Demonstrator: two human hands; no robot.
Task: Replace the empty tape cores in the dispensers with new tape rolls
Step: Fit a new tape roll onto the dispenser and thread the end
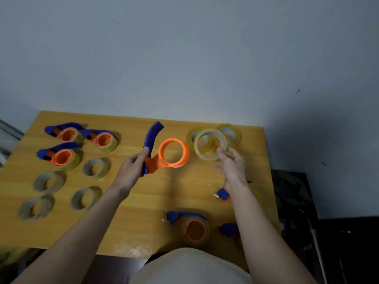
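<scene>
My left hand (131, 171) grips the blue handle of a dispenser (152, 144) held above the table, its bare orange hub ring (174, 153) pointing right. My right hand (232, 163) pinches a thin, yellowish tape ring (205, 149) by its lower right rim, lifted just right of the hub. Two more yellowish rings (231, 133) lie behind it. Three loaded blue-and-orange dispensers (68, 135) sit at the far left. Several grey-brown tape rolls (95, 168) lie below them.
A loaded dispenser (192, 228) lies near the front edge of the wooden table (143, 212). Two more blue dispenser parts (223, 194) sit partly hidden under my right forearm. A grey wall rises behind the table; dark furniture (307, 201) stands to the right.
</scene>
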